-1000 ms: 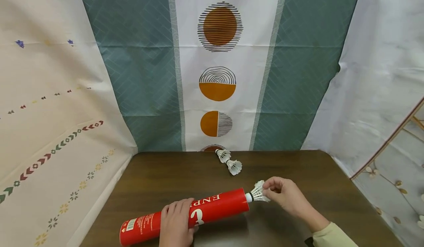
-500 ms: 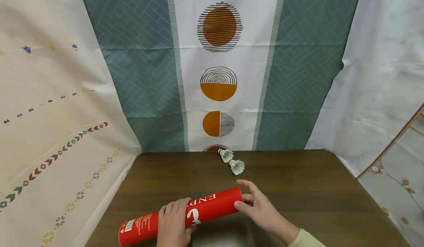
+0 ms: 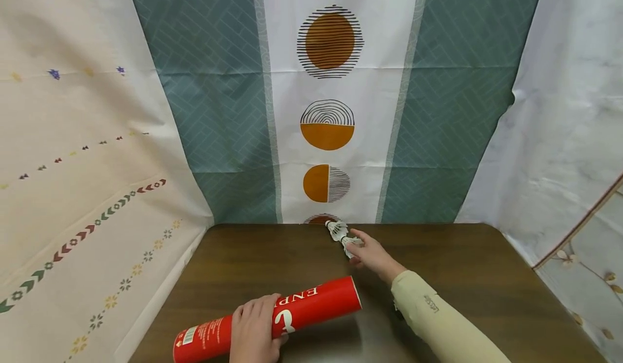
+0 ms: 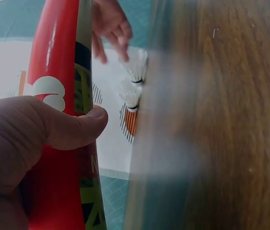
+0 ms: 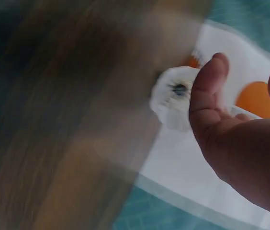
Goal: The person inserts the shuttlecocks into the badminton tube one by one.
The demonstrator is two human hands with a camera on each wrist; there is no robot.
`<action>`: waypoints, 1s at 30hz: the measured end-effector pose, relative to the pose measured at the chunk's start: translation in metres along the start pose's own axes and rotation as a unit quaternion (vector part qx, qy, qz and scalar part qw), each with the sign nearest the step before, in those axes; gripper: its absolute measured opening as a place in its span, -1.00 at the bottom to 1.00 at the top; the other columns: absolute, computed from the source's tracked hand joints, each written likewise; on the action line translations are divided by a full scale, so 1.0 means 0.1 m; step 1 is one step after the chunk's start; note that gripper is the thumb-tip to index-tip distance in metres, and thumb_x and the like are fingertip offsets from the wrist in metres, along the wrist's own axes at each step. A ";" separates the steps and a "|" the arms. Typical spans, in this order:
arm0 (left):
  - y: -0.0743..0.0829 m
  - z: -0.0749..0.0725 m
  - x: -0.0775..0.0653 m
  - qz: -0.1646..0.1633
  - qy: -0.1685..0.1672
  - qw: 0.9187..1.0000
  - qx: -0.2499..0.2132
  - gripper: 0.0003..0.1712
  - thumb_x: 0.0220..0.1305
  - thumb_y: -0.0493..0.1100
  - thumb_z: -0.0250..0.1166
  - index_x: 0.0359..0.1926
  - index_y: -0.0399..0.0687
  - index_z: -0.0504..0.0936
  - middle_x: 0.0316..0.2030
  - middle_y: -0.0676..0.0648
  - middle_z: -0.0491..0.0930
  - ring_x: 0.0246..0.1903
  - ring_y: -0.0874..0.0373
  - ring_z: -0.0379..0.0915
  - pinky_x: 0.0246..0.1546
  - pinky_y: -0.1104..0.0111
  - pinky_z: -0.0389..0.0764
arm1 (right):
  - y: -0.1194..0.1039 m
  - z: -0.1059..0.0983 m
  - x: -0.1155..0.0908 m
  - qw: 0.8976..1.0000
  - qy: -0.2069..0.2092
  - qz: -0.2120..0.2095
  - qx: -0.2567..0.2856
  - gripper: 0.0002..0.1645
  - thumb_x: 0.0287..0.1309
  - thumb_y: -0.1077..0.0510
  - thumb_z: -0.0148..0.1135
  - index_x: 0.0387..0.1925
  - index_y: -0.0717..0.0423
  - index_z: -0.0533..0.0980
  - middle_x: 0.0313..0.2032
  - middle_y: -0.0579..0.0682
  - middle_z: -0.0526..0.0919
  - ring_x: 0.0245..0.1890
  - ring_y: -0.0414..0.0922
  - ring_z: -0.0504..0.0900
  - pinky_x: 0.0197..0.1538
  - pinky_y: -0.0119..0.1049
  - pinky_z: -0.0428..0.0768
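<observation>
A red shuttlecock tube (image 3: 321, 304) lies tilted low in the head view, its right end raised above the table. My left hand (image 3: 254, 328) grips it around the middle; in the left wrist view the thumb (image 4: 84, 125) wraps across its side. Toward the back of the table, two white feather shuttlecocks lie in line. My right hand (image 3: 373, 256) reaches to the nearer shuttlecock (image 3: 349, 241), fingers spread around it without a visible grip. The farther shuttlecock (image 3: 336, 230) lies just beyond. The right wrist view shows the feather skirt (image 5: 171, 108) beside the thumb. The tube's inside is hidden.
The dark wooden table (image 3: 253, 260) ends at a hanging cloth (image 3: 233, 195) with teal and white panels behind the shuttlecocks. Patterned cloths also hang at the left (image 3: 97, 206) and right (image 3: 550, 152) sides.
A third shuttlecock, pinched at the tube's right end by my right hand, has gone from sight at the tube's mouth. That hand then moved back to the other shuttlecocks. My left hand keeps its grip.
</observation>
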State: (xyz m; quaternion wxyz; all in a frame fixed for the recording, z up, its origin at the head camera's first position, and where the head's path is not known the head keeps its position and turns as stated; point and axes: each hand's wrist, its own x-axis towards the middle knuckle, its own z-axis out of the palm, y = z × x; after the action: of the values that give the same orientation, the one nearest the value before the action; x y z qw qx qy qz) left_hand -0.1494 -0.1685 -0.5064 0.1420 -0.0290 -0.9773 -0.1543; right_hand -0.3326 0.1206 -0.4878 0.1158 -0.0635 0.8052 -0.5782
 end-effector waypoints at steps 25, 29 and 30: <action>0.15 0.08 0.12 0.038 -0.033 0.999 0.000 0.08 -0.36 0.04 0.85 0.27 0.02 0.53 0.10 -0.04 0.68 0.08 -0.07 0.52 0.18 -0.25 0.52 | 0.03 -0.33 -1.46 0.995 0.025 -0.099 -0.013 -0.72 0.37 0.13 0.44 -0.03 0.23 0.64 -0.23 0.06 0.79 -0.34 -0.28 0.64 -0.26 -0.39 0.68; 0.22 0.11 0.11 0.042 -0.039 0.998 -0.002 0.09 -0.37 0.05 0.85 0.27 0.03 0.53 0.10 -0.04 0.68 0.08 -0.06 0.53 0.18 -0.24 0.53 | 0.05 -0.20 -1.54 0.995 -0.025 -0.082 0.047 -0.61 0.57 0.03 0.23 0.13 0.27 0.47 -0.10 0.13 0.76 -0.18 -0.20 0.71 -0.11 -0.31 0.72; 0.24 0.12 0.11 0.043 -0.038 0.998 -0.002 0.09 -0.37 0.06 0.85 0.26 0.03 0.54 0.09 -0.04 0.69 0.08 -0.06 0.53 0.17 -0.24 0.54 | 0.05 -0.18 -1.55 0.995 -0.028 -0.074 0.055 -0.59 0.59 0.00 0.19 0.16 0.26 0.44 -0.08 0.13 0.76 -0.16 -0.17 0.71 -0.08 -0.30 0.72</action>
State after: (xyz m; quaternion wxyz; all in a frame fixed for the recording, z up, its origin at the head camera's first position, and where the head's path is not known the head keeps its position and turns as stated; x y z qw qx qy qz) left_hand -0.1608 -0.1423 -0.5070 0.1109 -0.0770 -0.9796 -0.1489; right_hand -0.1871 0.1755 -0.4697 0.0985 -0.1329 0.7615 -0.6267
